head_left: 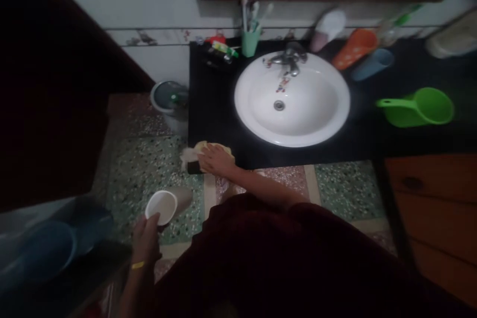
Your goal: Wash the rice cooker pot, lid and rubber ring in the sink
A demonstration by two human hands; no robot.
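My right hand presses a yellowish cloth onto the front left corner of the black countertop, its fingers laid over the cloth. My left hand is lower left, above the floor, gripping a white cup by its rim, the cup's opening tilted toward me. A yellow band circles my left wrist. The white round sink with a metal tap lies to the right of my right hand.
A green cup with toothbrushes, tubes, an orange bottle, a blue cup and a green scoop stand on the counter. A small bin sits left of it. Blue basins lie lower left, a wooden cabinet right.
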